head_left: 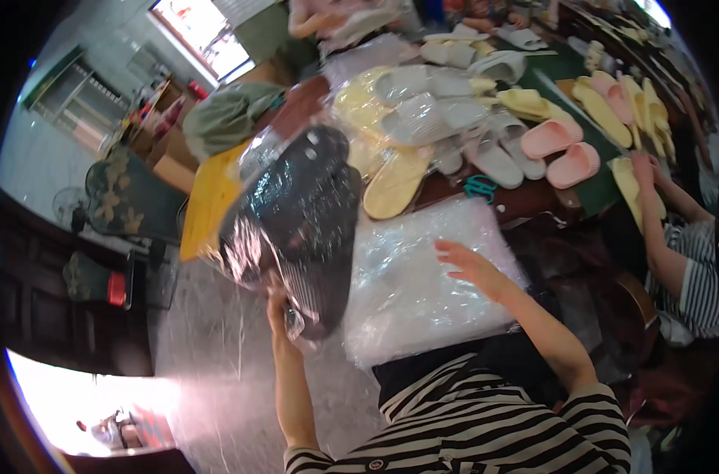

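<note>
In my left hand [275,306] is a clear plastic bag with dark slippers [316,205] inside, lifted off to the left of my lap. The fingers are closed on the bag's lower edge, partly hidden by it. A stack of clear plastic bags [422,276] lies across my lap. Just above that stack, my right hand [474,268] is held with its fingers spread and nothing in them. Beyond the stack, at the table's near edge, lie teal-handled scissors [480,187] and a yellow slipper [394,183].
Grey slippers [434,114], some in clear plastic, pile up on the table. Pink slippers [561,150] sit to their right. On the right a person's hands [644,170] touch a yellow slipper; another person [343,20] works across the table. A yellow board [209,201] stands left.
</note>
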Tool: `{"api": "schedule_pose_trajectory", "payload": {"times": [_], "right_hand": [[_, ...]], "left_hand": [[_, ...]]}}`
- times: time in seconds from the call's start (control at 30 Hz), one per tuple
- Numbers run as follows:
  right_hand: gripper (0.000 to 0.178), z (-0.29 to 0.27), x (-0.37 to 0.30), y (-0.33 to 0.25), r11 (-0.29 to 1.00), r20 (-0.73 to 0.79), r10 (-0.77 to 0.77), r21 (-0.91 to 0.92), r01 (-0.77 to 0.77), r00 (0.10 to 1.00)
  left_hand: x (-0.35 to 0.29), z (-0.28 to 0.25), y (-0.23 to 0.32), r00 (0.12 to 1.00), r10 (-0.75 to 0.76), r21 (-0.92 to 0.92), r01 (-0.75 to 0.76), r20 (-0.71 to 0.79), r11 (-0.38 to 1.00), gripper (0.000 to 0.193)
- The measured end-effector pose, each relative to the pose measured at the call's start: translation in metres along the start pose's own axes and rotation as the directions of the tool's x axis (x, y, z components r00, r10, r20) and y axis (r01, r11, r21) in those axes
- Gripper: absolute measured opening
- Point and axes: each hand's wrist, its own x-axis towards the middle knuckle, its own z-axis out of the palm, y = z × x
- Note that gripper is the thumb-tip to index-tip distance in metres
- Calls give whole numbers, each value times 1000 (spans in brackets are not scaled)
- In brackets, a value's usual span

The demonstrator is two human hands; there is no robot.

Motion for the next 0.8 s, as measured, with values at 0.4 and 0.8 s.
{"api": "schedule_pose_trajectory", "payload": {"times": [0.4,0.8], "right_hand": [[47,-71,-26,-66,946,-219,-312,14,323,925],[53,-115,-22,3,759,-491,-84,-595,-264,867]], "left_hand": [[-18,13,-119,800,-456,-156,545,391,824,56],[30,-6,-138,703,-702,469,661,-113,586,64]]}}
